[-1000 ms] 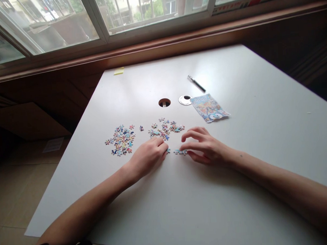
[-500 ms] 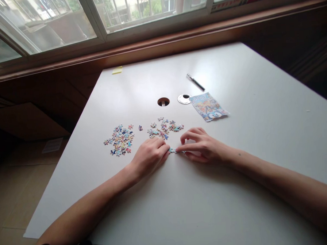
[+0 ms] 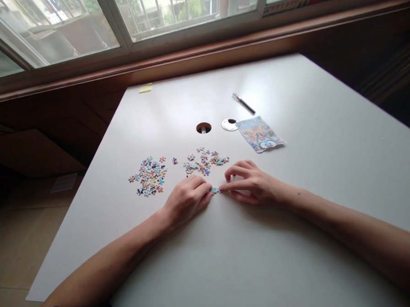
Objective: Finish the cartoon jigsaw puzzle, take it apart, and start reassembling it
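A few joined light-blue jigsaw puzzle pieces [image 3: 215,190] lie on the white table between my two hands. My left hand [image 3: 189,193] is closed on their left end, its fingers bent and pressed together, so part of that end is hidden. From the right, my right hand [image 3: 249,183] has its index finger and thumb at the other end of the pieces, while its remaining fingers curl above. Just beyond my hands, loose puzzle pieces [image 3: 204,163] are scattered. A bigger pile of mixed pieces [image 3: 149,177] spreads to the left of my left hand.
A printed picture sheet [image 3: 261,134] lies beyond my right hand, overlapping a round metal cover [image 3: 228,124]. Left of that is a round hole [image 3: 203,128] in the table [image 3: 251,256]. Farther back are a pen [image 3: 243,103] and a yellow sticky note [image 3: 145,88].
Both hands stay nearly in place at the joined pieces. Pieces that showed beneath my right hand's fingers are now out of sight. The whole view has shifted slightly.
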The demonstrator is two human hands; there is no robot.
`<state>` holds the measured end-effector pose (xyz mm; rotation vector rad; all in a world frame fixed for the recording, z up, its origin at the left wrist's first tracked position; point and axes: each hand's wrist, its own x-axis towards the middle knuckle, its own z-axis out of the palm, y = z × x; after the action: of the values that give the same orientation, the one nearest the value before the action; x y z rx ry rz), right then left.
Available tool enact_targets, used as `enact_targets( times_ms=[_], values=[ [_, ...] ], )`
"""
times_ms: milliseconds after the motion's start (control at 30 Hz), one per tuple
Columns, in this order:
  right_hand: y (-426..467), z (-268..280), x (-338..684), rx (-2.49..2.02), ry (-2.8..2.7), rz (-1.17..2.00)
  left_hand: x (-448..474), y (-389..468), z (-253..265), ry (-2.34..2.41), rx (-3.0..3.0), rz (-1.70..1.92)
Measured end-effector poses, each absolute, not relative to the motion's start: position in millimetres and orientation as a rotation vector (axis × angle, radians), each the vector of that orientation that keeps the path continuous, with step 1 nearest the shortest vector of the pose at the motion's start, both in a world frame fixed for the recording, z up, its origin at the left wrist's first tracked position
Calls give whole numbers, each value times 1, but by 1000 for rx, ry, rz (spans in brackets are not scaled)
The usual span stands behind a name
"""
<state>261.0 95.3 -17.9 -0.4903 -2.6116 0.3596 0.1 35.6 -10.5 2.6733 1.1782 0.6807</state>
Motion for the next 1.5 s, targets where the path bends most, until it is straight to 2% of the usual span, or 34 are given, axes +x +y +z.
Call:
enact_targets(
  times_ms=[1500],
  values=[
    [90,-12,259,-442,-2755,323,4,41,3,1195,2465,576]
  ],
)
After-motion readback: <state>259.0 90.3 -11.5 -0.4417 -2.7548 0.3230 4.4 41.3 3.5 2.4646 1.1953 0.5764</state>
